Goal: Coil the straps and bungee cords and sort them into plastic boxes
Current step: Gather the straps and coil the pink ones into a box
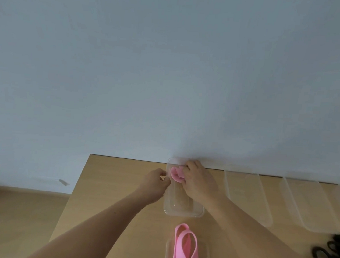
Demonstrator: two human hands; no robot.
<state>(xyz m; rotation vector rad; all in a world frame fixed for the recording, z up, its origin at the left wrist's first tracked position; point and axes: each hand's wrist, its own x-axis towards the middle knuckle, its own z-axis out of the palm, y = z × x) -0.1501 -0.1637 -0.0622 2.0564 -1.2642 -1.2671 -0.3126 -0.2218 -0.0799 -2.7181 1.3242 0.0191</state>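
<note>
Gripping a pink band (175,175), right hand (198,182) crowds box (182,209) at table's (111,187) far edge.

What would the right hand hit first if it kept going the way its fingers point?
The right hand grips the coiled pink band; going on, it likely meets the clear box's far end wall, with the room wall just behind. Depth unclear.

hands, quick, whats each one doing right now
left hand: closed, pinching the left rim of the clear box
right hand: closed on the coiled pink strap, at the box's far end
</note>
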